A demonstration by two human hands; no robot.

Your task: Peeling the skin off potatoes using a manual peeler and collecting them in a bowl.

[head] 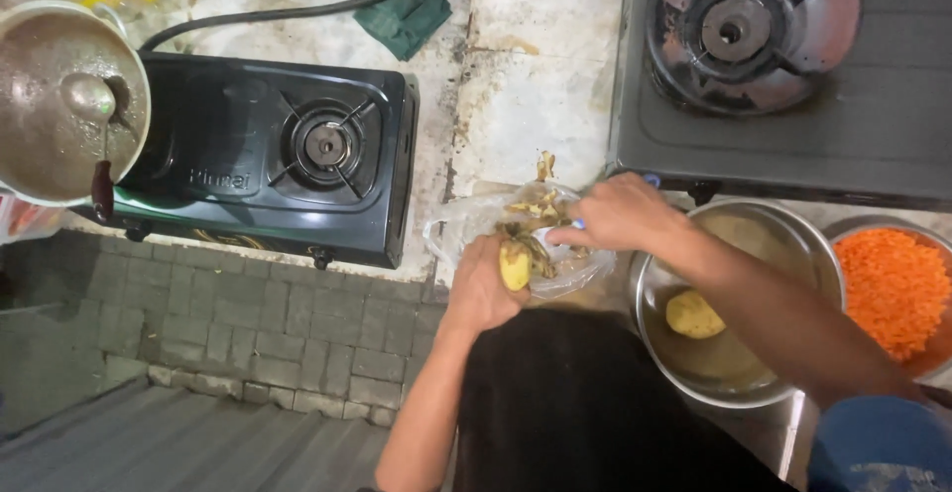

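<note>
The left hand (pixel 483 284) is closed around a half-peeled potato (pixel 515 266), gripping it from below, just beside the steel bowl (pixel 654 299) on its left. The right hand (pixel 620 212) is pressed together around a small tool with a bluish part, probably a peeler (pixel 578 224); its blade is hidden, so I cannot tell exactly how it touches the potato. Both hands work over a clear plastic bag (pixel 555 274) holding brown peels, which lies on the desk (pixel 535 85) just left of the bowl.

The step in hand seems to be the peeling, about halfway on this potato, because yellow flesh shows on one side and dark skin remains on the other. The next stroke probably calls for turning the potato in the left hand so that the unpeeled side faces the blade.

Inside the bowl one peeled potato (pixel 693 314) lies already. Right of the bowl, touching it or nearly, is a dish of chopped carrot (pixel 895 289). Farther left of the bowl stands a black gas stove (pixel 268 155) bearing a pot (pixel 59 105) with a ladle (pixel 97 125). Beyond the bowl is a second burner (pixel 739 31).
</note>
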